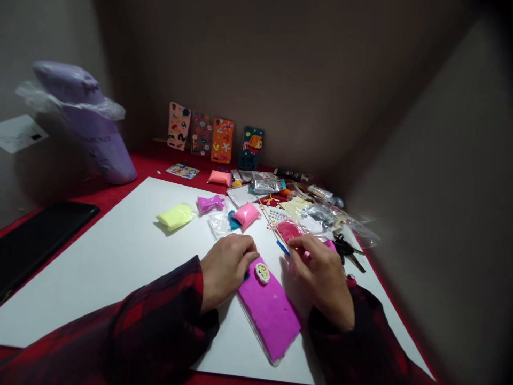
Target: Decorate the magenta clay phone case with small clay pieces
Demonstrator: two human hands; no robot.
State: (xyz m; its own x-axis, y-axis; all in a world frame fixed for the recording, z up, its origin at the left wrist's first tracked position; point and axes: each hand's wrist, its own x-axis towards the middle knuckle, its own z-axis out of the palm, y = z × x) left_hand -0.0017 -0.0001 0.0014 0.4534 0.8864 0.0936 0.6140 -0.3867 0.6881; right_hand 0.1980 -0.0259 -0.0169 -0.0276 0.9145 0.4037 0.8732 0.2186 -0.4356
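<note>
A phone case (269, 315) coated in magenta clay lies slantwise on the white board. Near its top sits a small white-rimmed charm (262, 273) with yellow and green bits. My left hand (228, 267) is closed on the upper end of the case, its curled fingers hiding that edge. To the right of the case, my right hand (320, 275) is held in a pinch; whatever lies between its fingertips is too small to make out. Just beyond those fingertips are a blue tool (282, 247), thin wooden sticks (272, 222) and a red clay packet (289, 230).
Soft clay packets in yellow (176, 216), purple (210, 203) and pink (246, 215) lie ahead. Scissors (349, 250) and plastic bags (320, 214) crowd the right. Several decorated cases, including an orange one (222, 140), lean on the wall. A dark phone (44, 240) lies left.
</note>
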